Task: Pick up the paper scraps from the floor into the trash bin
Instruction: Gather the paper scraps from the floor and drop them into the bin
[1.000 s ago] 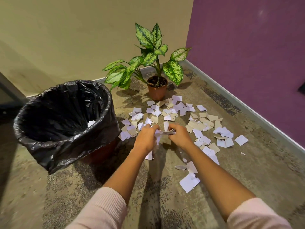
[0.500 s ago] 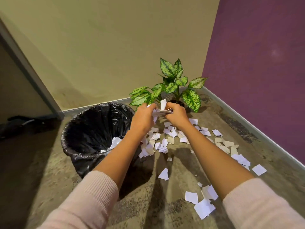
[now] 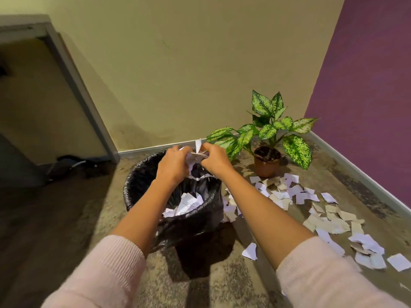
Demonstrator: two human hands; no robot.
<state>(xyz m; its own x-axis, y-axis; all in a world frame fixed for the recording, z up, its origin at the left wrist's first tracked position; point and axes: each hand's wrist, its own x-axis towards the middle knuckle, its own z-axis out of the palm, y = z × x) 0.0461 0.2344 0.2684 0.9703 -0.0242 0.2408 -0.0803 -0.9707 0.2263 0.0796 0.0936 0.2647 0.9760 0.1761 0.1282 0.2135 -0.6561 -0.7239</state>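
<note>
Gripping a bunch of paper scraps (image 3: pixel 196 152) with curled left hand (image 3: pixel 174 165) and right hand (image 3: pixel 214 162), directly over the trash bin (image 3: pixel 131 190) for a clean drop. Leaving many loose scraps (image 3: pixel 289 193) near the far right corner of the floor (image 3: pixel 347 174).

Indoor room corner — painted walls (image 3: pixel 189 74), potted plant (image 3: pixel 266 138), lined trash bin (image 3: pixel 138 185).

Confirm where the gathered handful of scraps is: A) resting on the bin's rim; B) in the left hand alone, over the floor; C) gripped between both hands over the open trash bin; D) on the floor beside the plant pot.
C: the left hand and right hand grip the handful of scraps together, raised over the trash bin.
</note>
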